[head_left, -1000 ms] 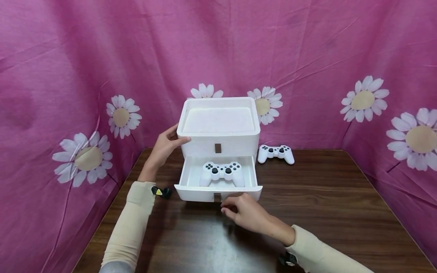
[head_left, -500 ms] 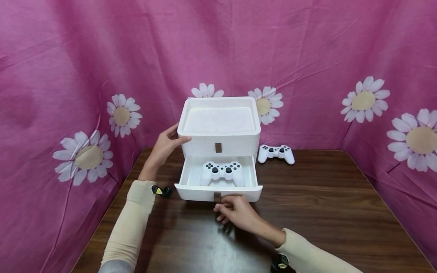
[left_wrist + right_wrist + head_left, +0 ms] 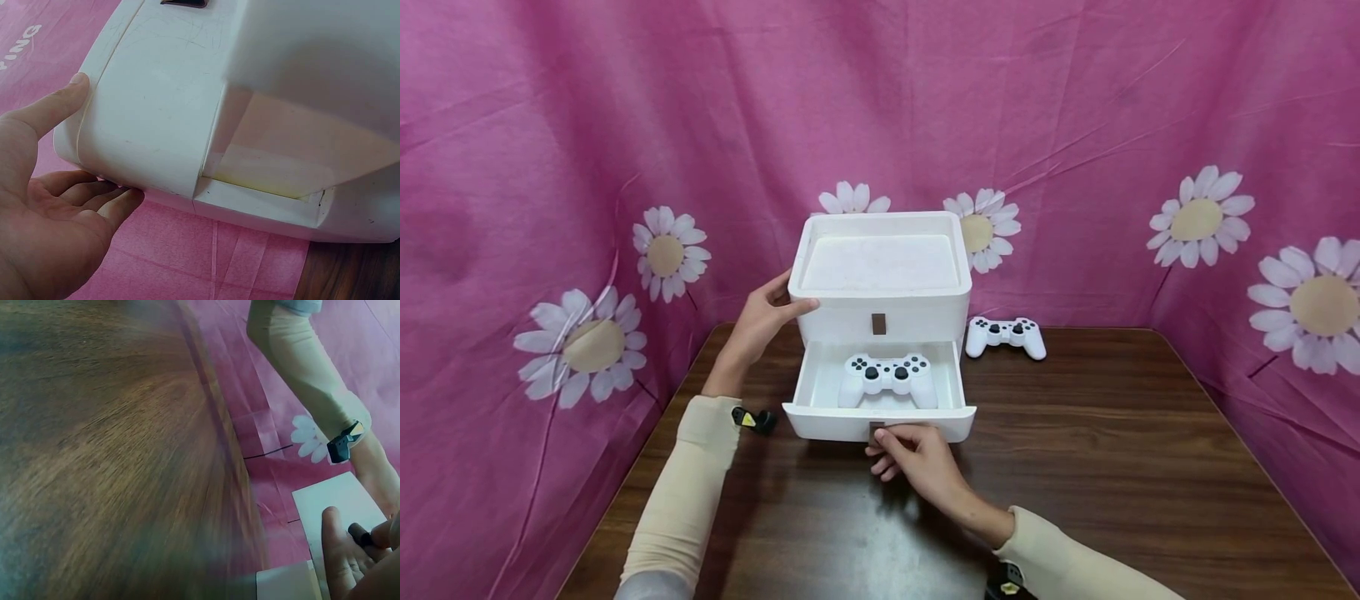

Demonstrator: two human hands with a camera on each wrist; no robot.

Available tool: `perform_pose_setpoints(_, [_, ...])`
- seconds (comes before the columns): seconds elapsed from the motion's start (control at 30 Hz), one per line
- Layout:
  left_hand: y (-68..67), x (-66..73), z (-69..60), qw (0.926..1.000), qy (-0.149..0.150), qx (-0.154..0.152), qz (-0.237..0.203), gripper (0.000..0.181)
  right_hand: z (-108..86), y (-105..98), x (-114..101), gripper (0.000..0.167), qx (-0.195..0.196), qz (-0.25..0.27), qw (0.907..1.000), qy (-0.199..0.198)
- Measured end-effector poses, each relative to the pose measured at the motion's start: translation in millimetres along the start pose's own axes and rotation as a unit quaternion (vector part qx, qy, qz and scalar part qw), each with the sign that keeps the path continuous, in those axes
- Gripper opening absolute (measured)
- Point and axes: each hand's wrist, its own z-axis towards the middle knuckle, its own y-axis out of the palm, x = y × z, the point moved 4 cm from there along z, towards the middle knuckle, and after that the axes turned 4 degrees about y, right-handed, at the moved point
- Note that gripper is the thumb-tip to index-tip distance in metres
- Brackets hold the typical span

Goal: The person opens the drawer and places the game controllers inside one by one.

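In the head view, the left hand (image 3: pixel 760 321) holds the front corner of the white drawer unit (image 3: pixel 842 318), thumb on the front face and fingers round the side; the right hand (image 3: pixel 925 462) pinches the brown tab (image 3: pixel 876 431) of the lower drawer (image 3: pixel 835 427); that drawer stands well out, with a white controller (image 3: pixel 887 379) lying inside it, sticks upward; the upper drawer sits closed behind its own tab (image 3: pixel 878 323); a second controller (image 3: pixel 1006 337) rests on the bench (image 3: pixel 1112 433), just beside the unit on the person's right; so the lower drawer being out and one controller being in it look like the finished parts, while the drawer is not pushed back in and the second controller lies outside; whether the right hand's grip serves to pull or to push, I cannot tell; in the left wrist view, the thumb presses the unit's edge and the other fingers bend against its side, which I take as steadying it; no controller shows there; in the right wrist view, the tab is caught between thumb and fingers at the lower right, the rest of that hand partly cut off, with the other arm's sleeve (image 3: pixel 300 369) beyond; neither controller appears there.
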Motion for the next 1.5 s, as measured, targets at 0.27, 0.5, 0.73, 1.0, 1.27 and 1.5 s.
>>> perform_pose_setpoints(0.27, [-0.1,-1.0,-0.4,1.0,0.002,-0.001,-0.002,0.085,3.1,-0.5,2.8,0.03,0.009,0.009,0.9999,-0.011])
perform_pose_setpoints(0.5, [0.2,-0.9,0.3,1.0,0.004,-0.003,-0.001,0.086,3.8,-1.6,0.1,0.029,0.016,0.005,0.9998,-0.01])
perform_pose_setpoints(0.73, [0.8,-0.3,1.3,1.0,0.004,-0.005,-0.005,0.086,10.9,-5.9,-4.3,0.029,0.023,0.009,0.9995,-0.018])
perform_pose_setpoints(1.0, [0.5,-1.6,0.0,1.0,0.001,-0.004,-0.005,0.086,31.3,-10.1,-4.3,0.027,0.031,0.0,0.9994,-0.016])
perform_pose_setpoints(1.27, [-0.3,-1.3,-1.3,1.0,0.0,-0.004,-0.007,0.086,59.2,-18.5,-3.7,0.025,0.048,0.007,0.9987,-0.014])
perform_pose_setpoints(1.5, [0.4,-1.7,-0.8,0.9999,0.0,-0.003,-0.013,0.085,83.5,-28.9,-3.8,0.023,0.059,-0.004,0.9982,-0.013])
